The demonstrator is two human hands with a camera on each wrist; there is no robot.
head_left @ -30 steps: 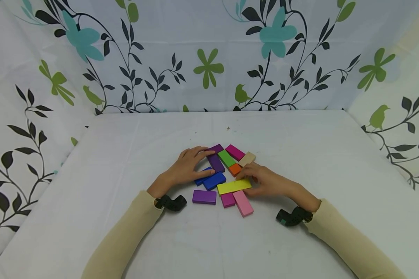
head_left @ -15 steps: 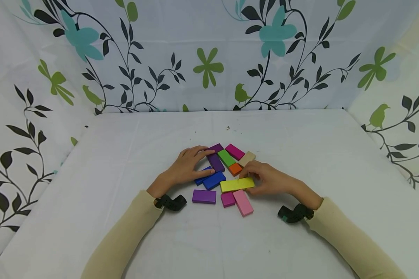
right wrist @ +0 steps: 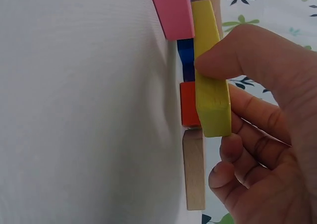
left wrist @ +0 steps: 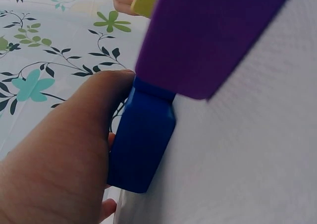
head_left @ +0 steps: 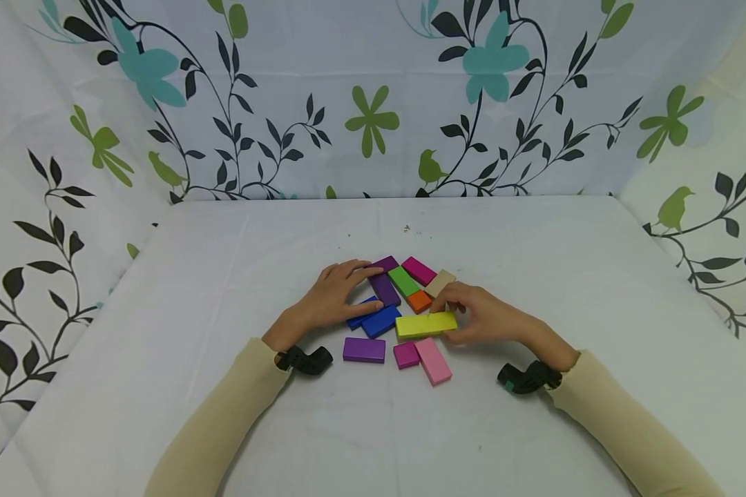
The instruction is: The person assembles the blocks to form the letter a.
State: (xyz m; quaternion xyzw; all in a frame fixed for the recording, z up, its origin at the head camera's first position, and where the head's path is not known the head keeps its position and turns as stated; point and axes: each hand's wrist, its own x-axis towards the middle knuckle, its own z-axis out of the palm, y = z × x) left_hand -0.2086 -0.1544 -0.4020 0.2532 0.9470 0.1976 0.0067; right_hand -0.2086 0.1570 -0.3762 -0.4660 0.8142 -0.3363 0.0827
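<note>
My right hand (head_left: 486,316) pinches a long yellow block (head_left: 425,325) by its right end. In the right wrist view the thumb lies on one face of the yellow block (right wrist: 212,92), with fingers on the other side. My left hand (head_left: 329,297) rests at the left of the pile, fingers spread toward a dark purple block (head_left: 384,290) and thumb over the blue blocks (head_left: 382,322). Beside its thumb, the left wrist view has a blue block (left wrist: 141,140) partly covered by a nearer purple block (left wrist: 203,40).
Around them on the white table (head_left: 373,428) lie a green block (head_left: 403,281), an orange block (head_left: 419,301), a tan block (head_left: 439,282), a magenta block (head_left: 418,270), a pink block (head_left: 433,362) and a purple block (head_left: 363,350). A patterned cloth (head_left: 373,62) hangs behind.
My right hand has shifted slightly to the right and up in the head view, carrying the yellow block with it. The left hand has stayed in place.
</note>
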